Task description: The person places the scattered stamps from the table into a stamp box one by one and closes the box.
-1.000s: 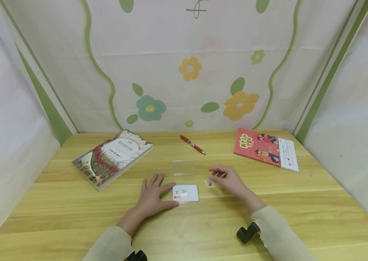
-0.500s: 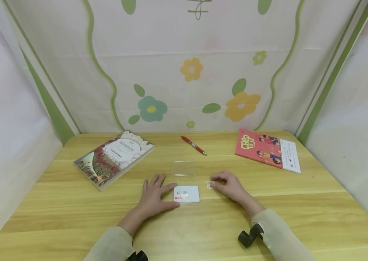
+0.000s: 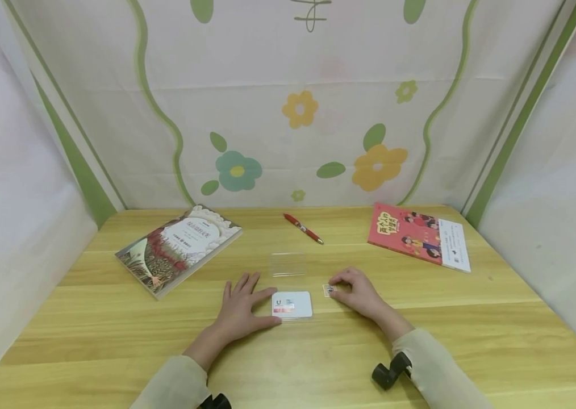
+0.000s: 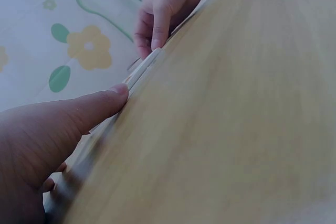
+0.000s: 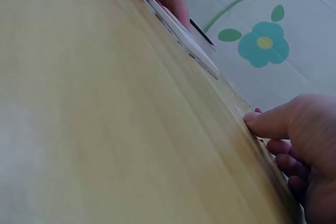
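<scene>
A flat white box [image 3: 299, 305] with a small printed label on its left lies mid-table, seen edge-on in the right wrist view. My left hand [image 3: 239, 312] holds it at the left end, index finger at the far corner and thumb at the near one, other fingers spread on the table. To the box's right lies a small square printed piece [image 3: 326, 290] with a light border. My right hand [image 3: 362, 293] pinches its right edge between thumb and index finger, covering part of it; its other fingers are curled.
Just behind the box lies a clear plastic rectangle [image 3: 288, 264]. A red pen [image 3: 302, 228] lies further back. One book [image 3: 178, 250] is at the back left, a red booklet [image 3: 413, 236] at the back right. A flowered cloth [image 3: 288, 142] rises behind the table.
My right hand has come down from over the small square, its thumb and index finger closing on the right edge. The left hand has kept its hold on the white box.
</scene>
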`<state>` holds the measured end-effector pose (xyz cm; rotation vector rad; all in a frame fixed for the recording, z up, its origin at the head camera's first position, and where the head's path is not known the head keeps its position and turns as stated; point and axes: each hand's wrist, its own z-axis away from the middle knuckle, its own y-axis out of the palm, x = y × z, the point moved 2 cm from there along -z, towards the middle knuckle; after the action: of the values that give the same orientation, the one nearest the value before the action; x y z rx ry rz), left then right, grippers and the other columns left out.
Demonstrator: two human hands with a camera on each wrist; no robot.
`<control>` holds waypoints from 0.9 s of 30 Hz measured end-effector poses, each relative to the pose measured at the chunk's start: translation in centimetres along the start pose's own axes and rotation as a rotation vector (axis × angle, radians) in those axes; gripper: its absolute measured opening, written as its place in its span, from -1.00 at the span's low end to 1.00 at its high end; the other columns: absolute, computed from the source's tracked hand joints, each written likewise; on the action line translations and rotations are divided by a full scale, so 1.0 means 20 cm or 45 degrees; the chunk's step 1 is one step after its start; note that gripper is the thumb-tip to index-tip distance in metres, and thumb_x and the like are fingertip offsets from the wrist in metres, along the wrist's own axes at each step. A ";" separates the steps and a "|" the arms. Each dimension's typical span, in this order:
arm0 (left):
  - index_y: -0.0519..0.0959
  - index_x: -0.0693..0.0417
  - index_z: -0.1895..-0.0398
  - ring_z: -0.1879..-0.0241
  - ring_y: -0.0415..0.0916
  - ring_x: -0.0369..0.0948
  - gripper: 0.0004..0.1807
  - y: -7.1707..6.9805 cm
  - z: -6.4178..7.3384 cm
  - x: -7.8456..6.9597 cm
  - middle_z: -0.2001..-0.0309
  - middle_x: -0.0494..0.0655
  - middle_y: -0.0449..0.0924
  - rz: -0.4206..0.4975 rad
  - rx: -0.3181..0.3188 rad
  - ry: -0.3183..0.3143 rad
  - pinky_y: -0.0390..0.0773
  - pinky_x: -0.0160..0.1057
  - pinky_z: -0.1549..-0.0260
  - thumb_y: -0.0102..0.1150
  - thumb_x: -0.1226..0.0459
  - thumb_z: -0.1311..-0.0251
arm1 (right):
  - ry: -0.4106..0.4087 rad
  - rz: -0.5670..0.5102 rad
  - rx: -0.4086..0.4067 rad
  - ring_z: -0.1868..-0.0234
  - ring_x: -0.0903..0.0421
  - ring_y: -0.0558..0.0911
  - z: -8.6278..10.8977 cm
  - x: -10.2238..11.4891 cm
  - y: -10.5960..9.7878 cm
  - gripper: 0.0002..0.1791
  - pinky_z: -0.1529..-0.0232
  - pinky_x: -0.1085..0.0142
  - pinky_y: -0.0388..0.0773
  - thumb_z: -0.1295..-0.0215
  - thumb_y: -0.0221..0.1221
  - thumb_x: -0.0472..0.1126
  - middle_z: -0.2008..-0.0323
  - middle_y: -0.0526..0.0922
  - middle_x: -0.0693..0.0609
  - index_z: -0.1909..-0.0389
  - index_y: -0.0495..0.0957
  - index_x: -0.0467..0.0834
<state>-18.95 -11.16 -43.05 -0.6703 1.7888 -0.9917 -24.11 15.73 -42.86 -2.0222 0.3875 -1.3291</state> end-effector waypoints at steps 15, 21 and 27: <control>0.45 -0.17 -0.05 -0.23 -0.15 0.10 -0.29 0.00 0.00 0.00 -0.23 0.13 0.08 0.014 -0.013 0.015 -0.34 0.20 -0.03 0.10 -0.27 0.23 | -0.005 0.118 0.045 0.37 0.17 0.34 0.01 0.04 0.01 -0.91 0.31 0.28 0.32 -0.01 0.21 -0.27 0.41 0.39 0.12 0.44 0.49 -0.10; 0.44 -0.17 -0.06 -0.23 -0.16 0.08 -0.28 0.00 0.00 0.00 -0.24 0.12 0.07 0.016 -0.010 0.009 -0.34 0.19 -0.04 0.11 -0.27 0.23 | 0.000 0.105 0.044 0.36 0.19 0.38 0.01 0.03 0.01 -0.84 0.32 0.31 0.36 -0.02 0.21 -0.27 0.39 0.41 0.12 0.32 0.51 -0.16; 0.44 -0.17 -0.05 -0.23 -0.15 0.09 -0.29 -0.01 0.00 -0.01 -0.23 0.12 0.07 0.016 -0.009 0.006 -0.33 0.19 -0.04 0.12 -0.26 0.23 | 0.036 0.100 0.050 0.36 0.18 0.38 0.01 0.03 0.01 -0.85 0.31 0.30 0.36 -0.02 0.21 -0.26 0.39 0.41 0.11 0.33 0.51 -0.14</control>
<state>-18.91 -11.14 -42.90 -0.6609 1.7992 -0.9796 -23.73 15.32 -42.61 -1.9385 0.4456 -1.3083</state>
